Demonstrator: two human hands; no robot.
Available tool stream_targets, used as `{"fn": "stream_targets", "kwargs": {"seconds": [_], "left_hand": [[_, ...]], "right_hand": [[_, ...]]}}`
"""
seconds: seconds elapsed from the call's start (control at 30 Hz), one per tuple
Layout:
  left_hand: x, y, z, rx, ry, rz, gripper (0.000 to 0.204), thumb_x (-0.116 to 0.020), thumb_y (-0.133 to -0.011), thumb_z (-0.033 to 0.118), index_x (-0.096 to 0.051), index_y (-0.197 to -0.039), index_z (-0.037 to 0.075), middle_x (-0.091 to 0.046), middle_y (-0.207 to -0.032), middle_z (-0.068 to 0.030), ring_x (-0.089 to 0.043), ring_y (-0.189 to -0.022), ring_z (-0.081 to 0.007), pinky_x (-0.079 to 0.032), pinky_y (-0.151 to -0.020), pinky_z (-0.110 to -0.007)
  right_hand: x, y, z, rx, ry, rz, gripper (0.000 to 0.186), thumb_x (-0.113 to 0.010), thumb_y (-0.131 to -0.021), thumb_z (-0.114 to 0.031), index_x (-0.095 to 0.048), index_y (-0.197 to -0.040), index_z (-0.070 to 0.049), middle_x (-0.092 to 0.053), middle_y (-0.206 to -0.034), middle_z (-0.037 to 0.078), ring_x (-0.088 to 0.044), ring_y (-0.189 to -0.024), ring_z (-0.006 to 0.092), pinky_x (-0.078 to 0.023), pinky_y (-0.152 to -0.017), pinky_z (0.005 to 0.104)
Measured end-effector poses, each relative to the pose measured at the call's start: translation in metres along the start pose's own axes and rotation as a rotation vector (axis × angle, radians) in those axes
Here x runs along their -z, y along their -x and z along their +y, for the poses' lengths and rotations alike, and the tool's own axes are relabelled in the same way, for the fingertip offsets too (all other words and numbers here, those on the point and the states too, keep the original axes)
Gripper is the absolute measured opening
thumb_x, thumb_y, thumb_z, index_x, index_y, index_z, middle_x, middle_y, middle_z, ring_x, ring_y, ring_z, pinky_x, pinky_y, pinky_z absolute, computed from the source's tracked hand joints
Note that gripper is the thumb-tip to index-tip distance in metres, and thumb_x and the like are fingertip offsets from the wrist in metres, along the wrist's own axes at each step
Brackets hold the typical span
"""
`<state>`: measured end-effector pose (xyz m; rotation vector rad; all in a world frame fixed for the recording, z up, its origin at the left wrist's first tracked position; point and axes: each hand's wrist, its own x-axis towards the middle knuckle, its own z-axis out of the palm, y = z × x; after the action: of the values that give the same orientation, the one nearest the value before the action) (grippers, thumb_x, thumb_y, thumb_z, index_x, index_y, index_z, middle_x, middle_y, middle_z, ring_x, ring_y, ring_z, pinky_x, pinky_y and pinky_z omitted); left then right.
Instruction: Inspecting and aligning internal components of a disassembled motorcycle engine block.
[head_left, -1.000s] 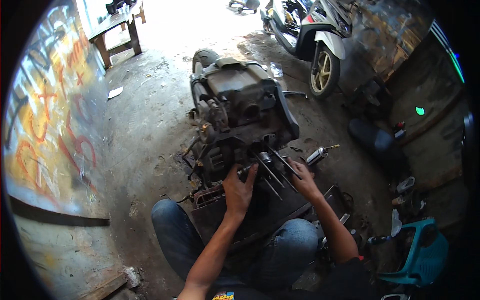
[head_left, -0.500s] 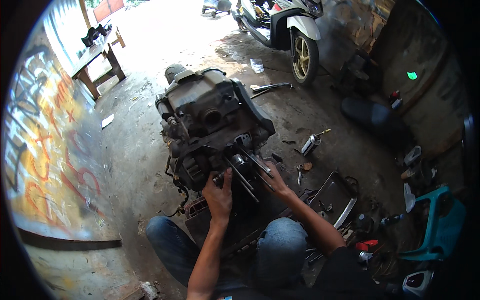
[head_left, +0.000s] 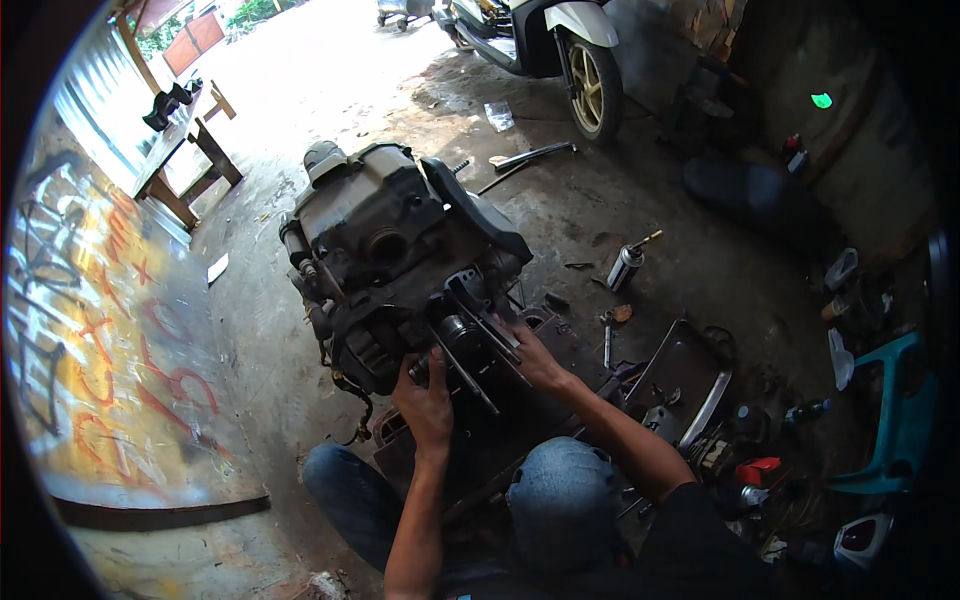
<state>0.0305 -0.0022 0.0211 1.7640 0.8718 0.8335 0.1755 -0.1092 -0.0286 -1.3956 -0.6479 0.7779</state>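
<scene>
A dirty scooter engine (head_left: 350, 290) with a black air filter box (head_left: 385, 205) stands in front of my knees. A piston (head_left: 458, 330) shows at its near end, between long metal studs (head_left: 465, 378) that point toward me. My left hand (head_left: 424, 402) is closed around the engine's lower left side, thumb up beside the studs. On the other side my right hand (head_left: 532, 360) grips close to the studs; its fingertips are partly hidden behind them. Beneath the engine lies a dark crate-like base (head_left: 575, 350), mostly covered.
To the right are a spray can (head_left: 626, 266), a wrench (head_left: 607, 340), a metal tray (head_left: 690, 385) and a teal plastic stool (head_left: 885, 420). A black scooter seat (head_left: 740, 205) lies farther off. A white scooter (head_left: 580, 70) stands at the back, a painted wall (head_left: 120, 330) at left.
The engine has shifted left and slightly toward me, with both hands still on it. More of the base shows at its right. My view has also moved a little.
</scene>
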Motion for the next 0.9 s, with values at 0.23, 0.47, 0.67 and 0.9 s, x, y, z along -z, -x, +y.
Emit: {"fn": "stream_targets", "kwargs": {"seconds": [0.23,0.47,0.67,0.9], "left_hand": [[-0.005,0.002,0.005,-0.068,-0.001,0.050,0.041,-0.061,-0.100,0.035,-0.062,-0.094,-0.006,-0.058,-0.075,-0.0049,-0.048,-0.071,-0.0102,-0.040,-0.064,-0.029],[-0.006,0.002,-0.003,-0.007,0.012,0.024,0.040,-0.065,-0.098,0.034,-0.062,-0.091,-0.004,-0.058,-0.068,-0.0015,-0.047,-0.066,-0.0073,-0.039,-0.059,-0.027],[-0.004,0.002,0.002,-0.001,0.000,0.016,0.039,-0.063,-0.099,0.034,-0.062,-0.092,-0.005,-0.058,-0.072,-0.0023,-0.048,-0.069,-0.0083,-0.040,-0.063,-0.027],[-0.001,0.002,-0.003,0.040,-0.015,-0.005,0.040,-0.063,-0.099,0.034,-0.063,-0.095,-0.005,-0.061,-0.075,-0.0050,-0.051,-0.071,-0.0101,-0.043,-0.065,-0.029]], "right_hand": [[0.005,-0.006,0.003,-0.013,0.069,0.009,0.062,-0.037,-0.108,-0.047,-0.066,-0.090,0.005,-0.058,-0.070,0.000,-0.049,-0.069,0.0066,-0.044,-0.060,0.0300],[0.003,-0.001,-0.008,-0.041,0.000,0.060,0.062,-0.040,-0.107,-0.046,-0.064,-0.090,0.008,-0.057,-0.069,0.001,-0.046,-0.068,0.0070,-0.042,-0.058,0.0308],[0.005,-0.003,0.005,-0.024,0.077,0.079,0.063,-0.040,-0.107,-0.047,-0.064,-0.083,0.007,-0.053,-0.065,-0.001,-0.045,-0.063,0.0074,-0.040,-0.055,0.0314],[0.009,-0.002,-0.012,-0.137,-0.006,-0.011,0.061,-0.039,-0.107,-0.046,-0.065,-0.092,0.007,-0.056,-0.070,0.000,-0.047,-0.066,0.0084,-0.043,-0.058,0.0312]]}}
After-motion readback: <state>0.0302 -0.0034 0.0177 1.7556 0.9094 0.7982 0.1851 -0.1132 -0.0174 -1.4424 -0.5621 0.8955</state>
